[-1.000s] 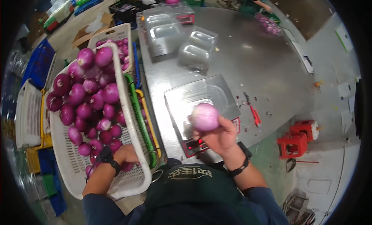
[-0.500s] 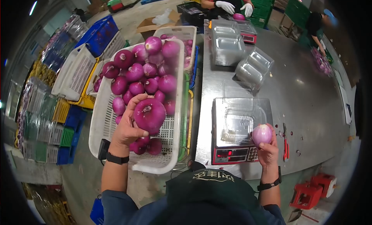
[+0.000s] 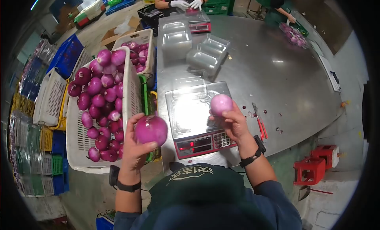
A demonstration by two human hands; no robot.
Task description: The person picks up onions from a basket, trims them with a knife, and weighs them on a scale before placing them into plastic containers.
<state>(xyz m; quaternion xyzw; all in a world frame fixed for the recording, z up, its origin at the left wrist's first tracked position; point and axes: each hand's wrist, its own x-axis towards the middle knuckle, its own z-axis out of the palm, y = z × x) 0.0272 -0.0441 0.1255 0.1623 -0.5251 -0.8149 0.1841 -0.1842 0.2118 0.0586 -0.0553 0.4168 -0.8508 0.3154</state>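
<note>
My left hand (image 3: 136,149) holds a large purple onion (image 3: 151,129) in the air between the white basket (image 3: 127,95) and the scale (image 3: 198,117). My right hand (image 3: 234,123) grips a smaller, paler onion (image 3: 221,104) above the scale's right side. A clear plastic clamshell (image 3: 190,107) lies open on the scale's platform. The basket to my left is heaped with several purple onions (image 3: 98,99).
Stacks of empty clear clamshells (image 3: 176,42) sit further back on the steel table (image 3: 277,79). Red-handled cutters (image 3: 259,121) lie right of the scale. A gloved person (image 3: 184,3) works at a second scale (image 3: 199,26) across the table. Crates and red stools (image 3: 316,164) surround me.
My left hand has carried the large onion out of the basket toward the scale. My right hand has raised its onion over the scale's platform.
</note>
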